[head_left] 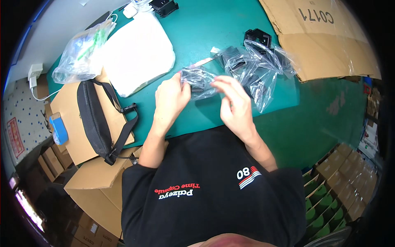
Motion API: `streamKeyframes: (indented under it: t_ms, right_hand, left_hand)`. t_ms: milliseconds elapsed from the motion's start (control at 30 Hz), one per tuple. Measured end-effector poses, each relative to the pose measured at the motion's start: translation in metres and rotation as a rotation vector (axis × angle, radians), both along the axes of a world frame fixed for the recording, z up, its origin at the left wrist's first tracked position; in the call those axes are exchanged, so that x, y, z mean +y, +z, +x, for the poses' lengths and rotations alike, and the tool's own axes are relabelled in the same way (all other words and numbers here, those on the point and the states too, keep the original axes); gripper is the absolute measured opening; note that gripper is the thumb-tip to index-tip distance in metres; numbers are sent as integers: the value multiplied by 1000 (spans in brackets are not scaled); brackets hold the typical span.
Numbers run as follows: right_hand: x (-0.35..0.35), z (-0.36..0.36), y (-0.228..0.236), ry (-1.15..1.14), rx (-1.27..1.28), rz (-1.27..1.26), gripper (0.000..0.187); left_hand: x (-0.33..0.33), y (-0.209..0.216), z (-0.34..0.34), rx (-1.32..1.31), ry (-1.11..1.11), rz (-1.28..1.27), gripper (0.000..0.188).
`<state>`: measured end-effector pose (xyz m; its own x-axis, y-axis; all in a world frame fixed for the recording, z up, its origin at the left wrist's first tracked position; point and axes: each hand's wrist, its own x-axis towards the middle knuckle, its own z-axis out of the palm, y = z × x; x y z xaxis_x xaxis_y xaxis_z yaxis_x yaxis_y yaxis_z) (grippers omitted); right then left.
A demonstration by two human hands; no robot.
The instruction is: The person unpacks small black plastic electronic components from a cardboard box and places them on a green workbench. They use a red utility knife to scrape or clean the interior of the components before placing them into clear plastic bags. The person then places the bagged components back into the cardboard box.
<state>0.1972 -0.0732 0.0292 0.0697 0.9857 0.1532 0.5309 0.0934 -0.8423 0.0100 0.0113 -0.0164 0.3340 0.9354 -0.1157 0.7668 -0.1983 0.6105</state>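
Observation:
My left hand (170, 94) is closed on the left side of a clear plastic bag (200, 80) with something dark inside it. At the bag's right edge, the fingertips of my right hand (236, 105) pinch the film. Wrinkles and glare on the plastic keep me from making out the dark thing. Just beyond my right hand lie more crumpled clear plastic bags (263, 80) with dark pieces in them. A black plastic housing (258, 38) stands behind those bags.
The green table (205, 24) carries a white bag (140, 51) and a clear bag of coloured items (84, 51) at left. A black waist bag (96, 119) lies on cardboard. A large carton (321, 45) is at far right; a partitioned box (329, 197) sits lower right.

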Motion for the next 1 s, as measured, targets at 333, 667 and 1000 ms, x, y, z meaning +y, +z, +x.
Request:
streamKeyframes:
  t_ms: [333, 667, 1000]
  right_hand:
    - [6, -24, 120, 878, 1366, 176, 14]
    - [6, -61, 110, 1149, 1739, 285, 18]
    - [16, -70, 108, 1251, 1819, 401, 32]
  left_hand:
    - [-5, 10, 34, -416, -22, -620, 68]
    - [69, -51, -67, 95, 181, 741, 24]
    - [79, -43, -48, 503, 150, 549, 34]
